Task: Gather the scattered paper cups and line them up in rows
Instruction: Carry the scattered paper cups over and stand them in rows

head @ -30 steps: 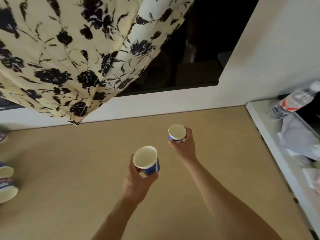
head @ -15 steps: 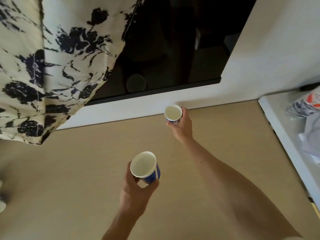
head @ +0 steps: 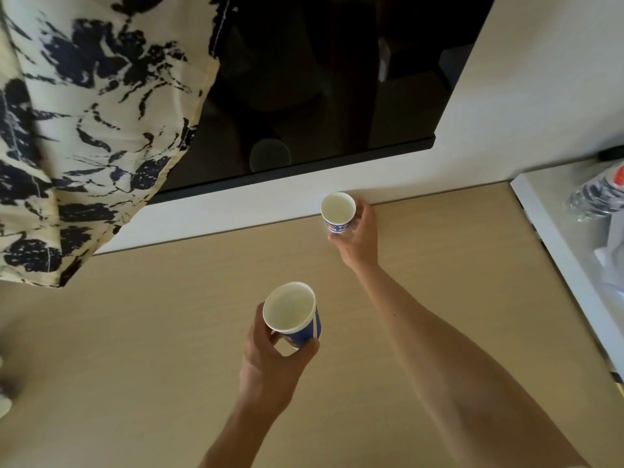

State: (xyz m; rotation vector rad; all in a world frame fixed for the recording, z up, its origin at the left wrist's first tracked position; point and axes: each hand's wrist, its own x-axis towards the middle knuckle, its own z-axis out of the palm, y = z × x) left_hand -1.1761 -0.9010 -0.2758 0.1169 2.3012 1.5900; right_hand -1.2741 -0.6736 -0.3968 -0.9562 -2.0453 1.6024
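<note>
My right hand (head: 354, 236) grips a small paper cup (head: 338, 211), white inside and blue outside, at the far edge of the tan table (head: 169, 349) next to the white wall ledge. The cup is upright; I cannot tell if its base touches the table. My left hand (head: 270, 359) holds a second blue paper cup (head: 293, 314) above the middle of the table, its mouth tilted toward me. Both cups look empty.
A dark window (head: 320, 96) sits above the white ledge (head: 236, 211). A floral curtain (head: 84, 130) hangs over the table's far left. A white shelf (head: 553, 238) on the right holds a plastic bottle (head: 597, 197) and crumpled white material.
My right hand has carried its cup farther away, up to the table's back edge. My left hand stays over the middle with its cup. The cups at the far left have left the view.
</note>
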